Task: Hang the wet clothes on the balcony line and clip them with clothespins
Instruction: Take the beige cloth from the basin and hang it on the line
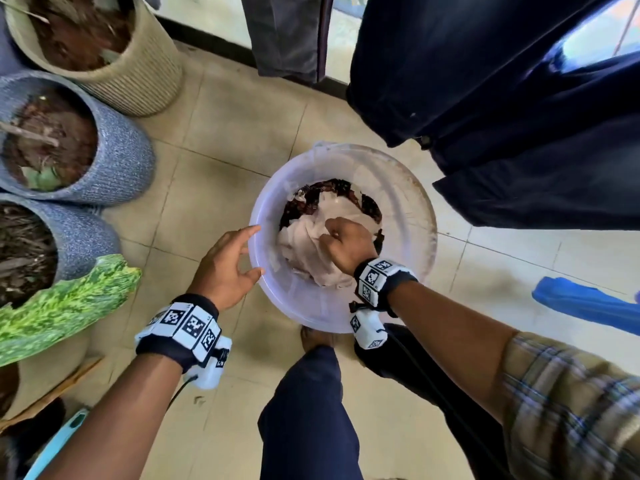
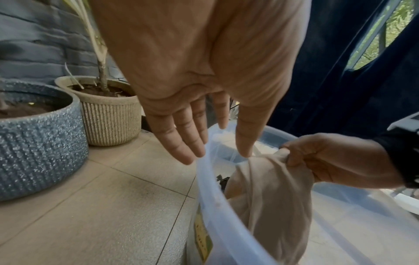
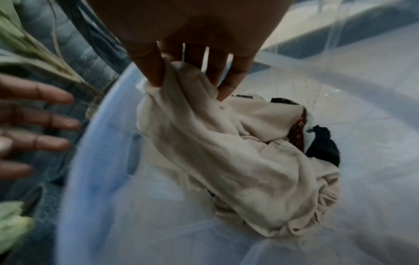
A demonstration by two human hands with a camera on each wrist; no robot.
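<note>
A translucent plastic bucket (image 1: 408, 202) stands on the tiled floor and holds wet clothes. My right hand (image 1: 344, 242) is inside it, gripping a bunched cream cloth (image 1: 304, 244) and holding one end up; the wrist view shows its fingers (image 3: 156, 71) pinching the cream cloth (image 3: 226, 152). Beneath the cloth lies a dark patterned garment (image 1: 313, 199). My left hand (image 1: 225, 261) hovers with spread, straight fingers at the bucket's left rim (image 2: 204, 179), holding nothing. From the left wrist, the right hand (image 2: 335, 161) and the cream cloth (image 2: 272, 197) show.
Dark navy clothes (image 1: 502, 98) and a grey garment (image 1: 287, 36) hang above the bucket at the back. Three plant pots (image 1: 114, 161) line the left side, with a variegated leaf (image 1: 62, 306) in front. A blue object (image 1: 585, 303) lies on the floor at right.
</note>
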